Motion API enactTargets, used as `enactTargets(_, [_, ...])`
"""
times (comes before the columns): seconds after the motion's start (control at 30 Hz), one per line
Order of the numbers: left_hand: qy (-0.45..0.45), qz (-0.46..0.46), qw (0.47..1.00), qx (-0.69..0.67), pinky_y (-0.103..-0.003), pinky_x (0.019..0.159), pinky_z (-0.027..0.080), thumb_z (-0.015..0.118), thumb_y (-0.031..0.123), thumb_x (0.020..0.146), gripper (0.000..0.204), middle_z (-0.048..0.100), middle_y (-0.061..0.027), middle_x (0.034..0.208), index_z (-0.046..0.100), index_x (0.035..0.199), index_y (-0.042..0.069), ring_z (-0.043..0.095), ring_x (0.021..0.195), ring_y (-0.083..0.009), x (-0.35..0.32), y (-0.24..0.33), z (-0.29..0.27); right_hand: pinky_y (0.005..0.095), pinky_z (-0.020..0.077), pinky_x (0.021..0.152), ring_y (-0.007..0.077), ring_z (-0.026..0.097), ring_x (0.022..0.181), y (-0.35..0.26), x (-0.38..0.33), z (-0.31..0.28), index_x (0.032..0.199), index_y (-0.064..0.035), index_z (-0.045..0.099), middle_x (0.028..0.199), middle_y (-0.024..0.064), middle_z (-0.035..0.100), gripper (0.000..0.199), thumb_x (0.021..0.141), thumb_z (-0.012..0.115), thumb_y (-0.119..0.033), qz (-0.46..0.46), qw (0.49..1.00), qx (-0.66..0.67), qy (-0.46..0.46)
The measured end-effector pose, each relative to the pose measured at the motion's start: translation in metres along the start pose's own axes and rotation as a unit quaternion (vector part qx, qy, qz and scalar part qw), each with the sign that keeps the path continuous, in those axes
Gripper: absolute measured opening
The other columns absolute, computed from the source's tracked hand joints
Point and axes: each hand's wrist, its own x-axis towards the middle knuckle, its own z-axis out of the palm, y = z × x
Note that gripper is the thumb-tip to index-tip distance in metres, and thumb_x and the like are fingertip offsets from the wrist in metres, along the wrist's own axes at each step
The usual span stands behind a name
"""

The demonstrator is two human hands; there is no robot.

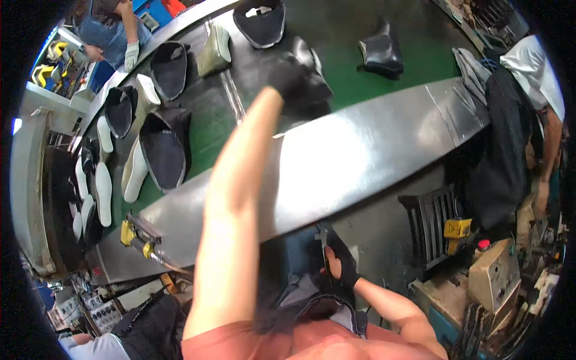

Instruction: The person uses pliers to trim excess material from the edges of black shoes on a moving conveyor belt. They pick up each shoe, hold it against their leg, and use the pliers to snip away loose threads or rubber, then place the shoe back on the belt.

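The left hand (288,81), black-gloved and blurred, is resting over a black shoe piece (316,93) on the green table (207,135), just beyond the metal strip (396,129); cannot tell whether its fingers are gripping. The right hand (342,263) is holding a slim dark tool (322,237) near the lap, kind unclear. Risk, as judged: the hose (175,265) of the yellow tool (137,239) is running toward the left forearm, so an arm sweep could be dragging that tool off the strip; a loose left grip could be letting the shoe piece slip. Containers: a dark upper (261,33) farther off is showing a pale piece (259,11) in its opening; another open upper (163,153) is showing only dark lining. Outermost, at left, a shelf unit (84,53) is holding yellow items (57,51), not identifiable.
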Motion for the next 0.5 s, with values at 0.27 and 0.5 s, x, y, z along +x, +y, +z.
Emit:
enactTargets(0.27, [-0.134,0.044,0.940,-0.309,-0.044,0.096,0.043,0.056,0.033,0.089,0.047,0.053,-0.0223,0.127,0.054,0.125,0.003,0.053,0.113,-0.0389,-0.078,0.019,-0.011,0.0324,0.0555,0.053,0.0213,0.067,0.070,0.087,0.034,-0.015,0.132,0.0007,0.046,0.108,0.0166,0.062,0.049,0.101,0.039,-0.037,-0.041,0.994,-0.099,-0.027])
enactTargets(0.5, [-0.148,-0.034,0.888,-0.434,-0.039,0.081,0.052,0.069,0.035,0.084,0.032,0.068,-0.0127,0.101,0.068,0.104,0.010,0.065,0.092,-0.0307,-0.308,0.000,-0.100,0.0312,0.0539,0.047,0.0214,0.065,0.061,0.072,0.022,0.003,0.135,-0.0024,0.043,0.095,0.0144,0.065,0.051,0.101,0.037,-0.040,-0.102,0.994,-0.012,-0.035])
